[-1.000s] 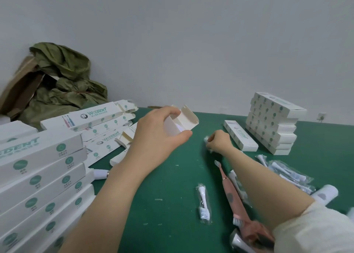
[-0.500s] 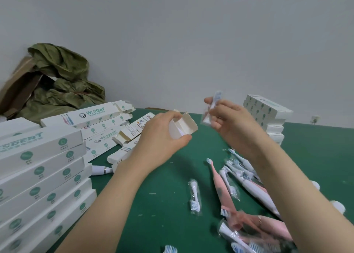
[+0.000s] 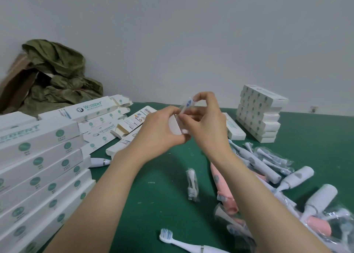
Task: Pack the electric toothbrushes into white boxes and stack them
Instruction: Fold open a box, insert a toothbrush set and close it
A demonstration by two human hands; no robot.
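Your left hand [image 3: 159, 132] holds a white box [image 3: 174, 126] in the middle of the frame, lifted off the green counter [image 3: 153, 204]. Its fingers are clenched round the box's sides so the open end tips up toward your right hand [image 3: 207, 126]. That angle looks chosen to give you a mouth to feed into.

Your right fingers [image 3: 209, 99] pinch a bagged brush head [image 3: 188, 104] by its upper end, just above that opening. It is held lengthwise, probably so it slides in without catching the flap. Your hands hide its lower tip, so I cannot tell whether it is in the box yet, or what else the box holds.

The loose toothbrushes [image 3: 268, 168] lie heaped at the lower right, on your picking side and within easy reach. A spare bagged head [image 3: 192, 185] sits on the counter just below your hands.

Open-flapped boxes [image 3: 99, 118] are scattered left of centre, near the holding hand. Closed boxes are stacked at the lower left [image 3: 38, 166], and a smaller stack [image 3: 258, 114] stands at the right by the wall, both out of your working space.

You appear to be mid-pack: seat the head, then close the flap squarely so the box will stack flat.
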